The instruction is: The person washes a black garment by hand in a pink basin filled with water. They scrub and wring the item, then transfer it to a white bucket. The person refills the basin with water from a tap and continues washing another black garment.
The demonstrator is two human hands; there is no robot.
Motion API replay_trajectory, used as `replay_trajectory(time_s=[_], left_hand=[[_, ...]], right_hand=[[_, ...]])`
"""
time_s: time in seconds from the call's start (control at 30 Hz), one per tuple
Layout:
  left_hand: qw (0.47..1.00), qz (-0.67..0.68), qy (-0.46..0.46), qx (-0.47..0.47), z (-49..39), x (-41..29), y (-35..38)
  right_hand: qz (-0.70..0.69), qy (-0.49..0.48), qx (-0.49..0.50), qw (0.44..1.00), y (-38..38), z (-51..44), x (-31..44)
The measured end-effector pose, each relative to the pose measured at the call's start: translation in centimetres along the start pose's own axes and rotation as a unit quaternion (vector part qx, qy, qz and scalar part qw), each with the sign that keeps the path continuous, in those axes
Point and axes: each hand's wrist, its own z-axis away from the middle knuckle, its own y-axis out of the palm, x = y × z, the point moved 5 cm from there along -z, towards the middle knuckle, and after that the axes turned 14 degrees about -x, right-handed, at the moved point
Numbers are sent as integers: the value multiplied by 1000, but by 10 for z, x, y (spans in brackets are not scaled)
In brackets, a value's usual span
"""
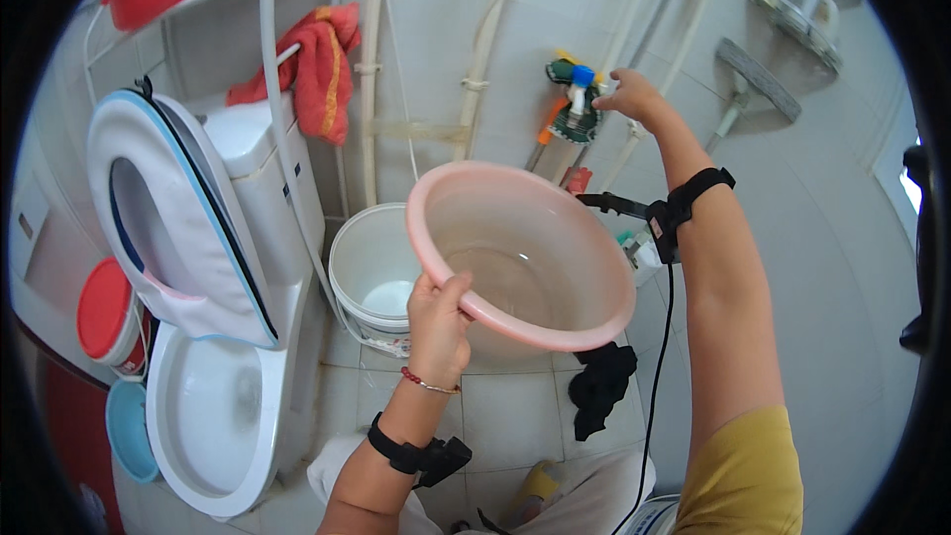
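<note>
My left hand [440, 323] grips the near-left rim of a pink plastic basin [520, 327], which is tilted in the middle of the view with its inside showing. My right hand [631, 98] is raised beyond the basin, just right of a wall tap with a blue top [583, 76]. Its thumb and fingers are apart, and nothing shows between them; whether a fingertip touches the tap I cannot tell. Dark green items and an orange handle [551, 121] hang around the tap. A black cloth [603, 390] lies on the tiles below the basin.
At left stand a toilet [160, 386] with its lid up, a red-lidded bucket [106, 308] and a blue basin [128, 431]. A white bucket [368, 260] stands left of the pink basin. A red towel [323, 74] hangs from a white rack [271, 30]. A squeegee-like tool [758, 80] leans at right.
</note>
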Motion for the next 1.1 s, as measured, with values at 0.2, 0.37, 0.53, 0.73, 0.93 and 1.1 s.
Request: replay_trajectory(time_s=[0.2, 0.37, 0.53, 0.73, 0.93, 1.1], left_hand=[[1000, -5, -10, 20, -24, 13, 7], [999, -6, -23, 36, -41, 16, 12], [998, -38, -39, 23, -49, 16, 13], [999, -25, -33, 7, -53, 7, 10], [999, 0, -42, -12, -52, -2, 9], [999, -10, -41, -16, -52, -4, 5]], right_hand=[[-58, 107, -11, 992, 39, -33, 1], [138, -44, -35, 989, 62, -74, 7], [98, -120, 17, 988, 73, -79, 0], [-128, -110, 59, 984, 68, -54, -1], [-108, -28, 85, 990, 69, -54, 1], [-88, -43, 55, 994, 66, -54, 6]])
